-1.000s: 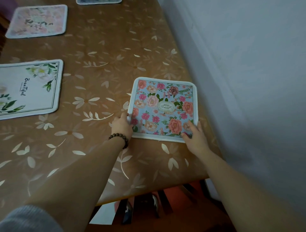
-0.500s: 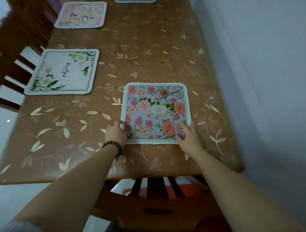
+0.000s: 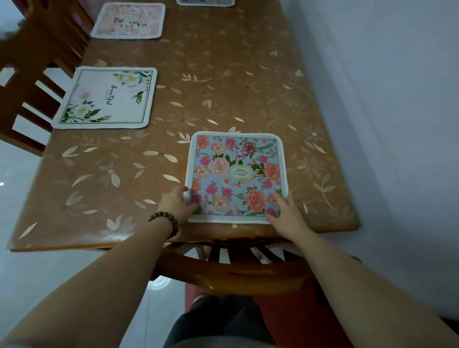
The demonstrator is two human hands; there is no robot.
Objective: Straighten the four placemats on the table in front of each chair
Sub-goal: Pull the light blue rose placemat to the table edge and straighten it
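A blue floral placemat (image 3: 237, 174) lies square near the front edge of the brown table (image 3: 223, 74). My left hand (image 3: 175, 205) grips its near-left corner, thumb on top and fingers at the left edge. Spread fingers of my right hand (image 3: 288, 214) press flat on its near-right corner. A white placemat with green leaves (image 3: 106, 98) lies at the left edge. Farther back on that side is a pink placemat (image 3: 129, 21). Only a strip of a fourth placemat (image 3: 206, 2) shows at the top of the view.
A wooden chair (image 3: 236, 275) stands tucked under the table just in front of me. More wooden chairs (image 3: 32, 82) line the left side. A pale wall (image 3: 385, 99) runs close along the table's right edge.
The view has pulled back and risen, showing the near chair and table edge. Both hands stay on the blue floral placemat's near corners, and the mat now sits closer to the front edge.
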